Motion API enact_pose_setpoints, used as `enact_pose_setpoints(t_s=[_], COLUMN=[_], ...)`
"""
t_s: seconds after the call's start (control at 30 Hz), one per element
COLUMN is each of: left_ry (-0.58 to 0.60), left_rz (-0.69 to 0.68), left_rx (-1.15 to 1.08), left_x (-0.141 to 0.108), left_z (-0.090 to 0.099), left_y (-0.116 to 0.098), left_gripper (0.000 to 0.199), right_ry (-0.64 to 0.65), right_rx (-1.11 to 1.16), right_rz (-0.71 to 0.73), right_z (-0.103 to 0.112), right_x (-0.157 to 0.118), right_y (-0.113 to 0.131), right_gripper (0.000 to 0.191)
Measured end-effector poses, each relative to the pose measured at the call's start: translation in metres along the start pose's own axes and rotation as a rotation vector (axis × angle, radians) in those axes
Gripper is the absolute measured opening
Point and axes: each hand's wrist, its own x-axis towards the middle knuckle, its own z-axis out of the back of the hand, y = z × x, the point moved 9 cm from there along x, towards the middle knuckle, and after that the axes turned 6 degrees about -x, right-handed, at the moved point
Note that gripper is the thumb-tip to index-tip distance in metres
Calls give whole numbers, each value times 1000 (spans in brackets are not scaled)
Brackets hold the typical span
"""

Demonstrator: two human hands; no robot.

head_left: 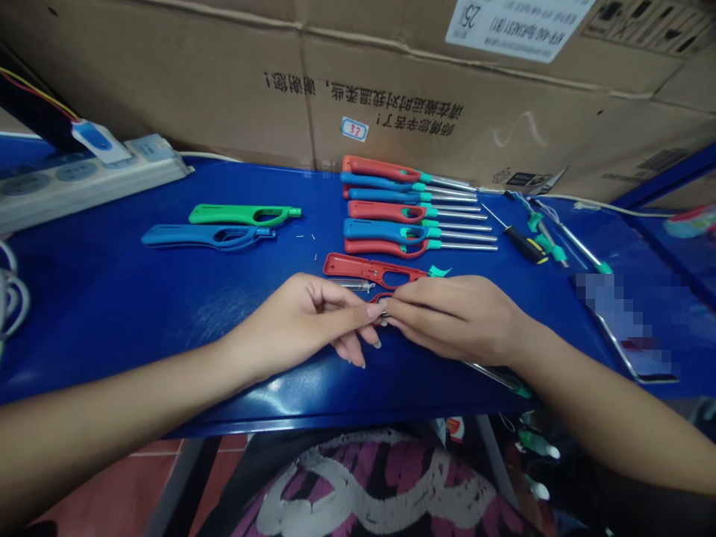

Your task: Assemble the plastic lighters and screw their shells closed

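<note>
My left hand and my right hand meet over the middle of the blue table. Their fingertips are pinched together around a small dark part that is too small to name. Just beyond the fingers lies an open red lighter shell, with a teal piece at its right end. A clear, metal-tipped tube rests between that shell and my left hand. Part of another red piece shows between my hands. A metal rod with a teal end lies partly under my right hand.
Several red and blue lighters lie stacked at the back. Green and blue handles are at the left, near tiny pins. A screwdriver, loose rods and a phone lie right. A power strip and cardboard box stand behind.
</note>
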Motion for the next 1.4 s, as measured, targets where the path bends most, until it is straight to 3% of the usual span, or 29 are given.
enact_pose_setpoints(t_s=[0.13, 0.47, 0.73, 0.83, 1.2, 1.4], left_ry=[-15, -29, -56, -79, -69, -47], left_rz=[12, 38, 96, 85, 61, 80], left_rx=[-24, -14, -61, -55, -167, -159], left_x=[2, 1, 2, 2, 3, 4], left_z=[1, 3, 3, 3, 4, 2], left_y=[2, 5, 8, 6, 8, 8], left_gripper=[26, 28, 26, 18, 18, 17], right_ry=[-22, 104, 98, 89, 53, 51], right_rx=[39, 164, 209, 186, 181, 301], right_rz=[-47, -86, -103, -88, -75, -100], right_z=[0, -9, -10, -10, -10, -8], right_x=[-2, 0, -2, 1, 0, 1], right_y=[-5, -9, -14, -11, -9, -13], right_gripper=[19, 21, 19, 20, 21, 21])
